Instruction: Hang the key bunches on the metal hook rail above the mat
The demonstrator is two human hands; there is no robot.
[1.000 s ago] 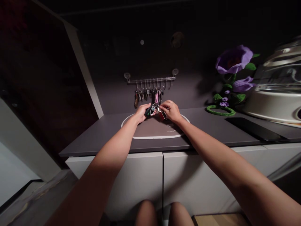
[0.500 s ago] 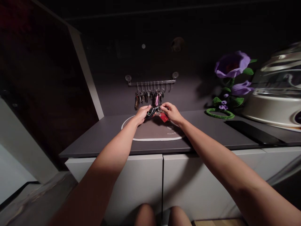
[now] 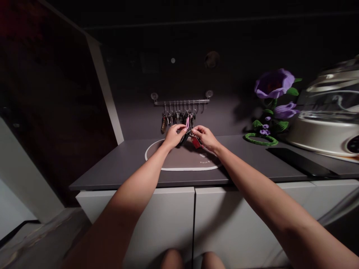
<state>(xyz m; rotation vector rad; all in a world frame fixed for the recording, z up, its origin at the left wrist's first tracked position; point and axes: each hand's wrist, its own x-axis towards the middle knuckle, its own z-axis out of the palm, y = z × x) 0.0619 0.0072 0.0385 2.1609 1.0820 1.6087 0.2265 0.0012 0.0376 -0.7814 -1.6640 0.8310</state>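
Both hands meet over a brown oval mat [image 3: 179,158] with a white rim, just below a hook rail [image 3: 182,102] on the dark wall. My left hand [image 3: 174,136] pinches a dark bunch of keys [image 3: 183,139], with the fingertips near its top. My right hand [image 3: 206,137] is closed on the ring end of the same bunch, and a red tag [image 3: 196,142] dangles beside its fingers. Several key sets hang from the rail, among them a pink strap [image 3: 187,122] right behind my fingertips and a brown fob [image 3: 163,124] at the left end.
Purple flowers [image 3: 275,84] with a green ring base [image 3: 260,139] stand on the right of the dark counter [image 3: 112,164]. Beyond them is a cream appliance [image 3: 325,132] with a clear upper part. A flat black object [image 3: 300,161] lies in front of it.
My left hand has shifted slightly right and up on the bunch, closer to my right hand. The red tag has turned and hangs more steeply. The view has tilted a little.
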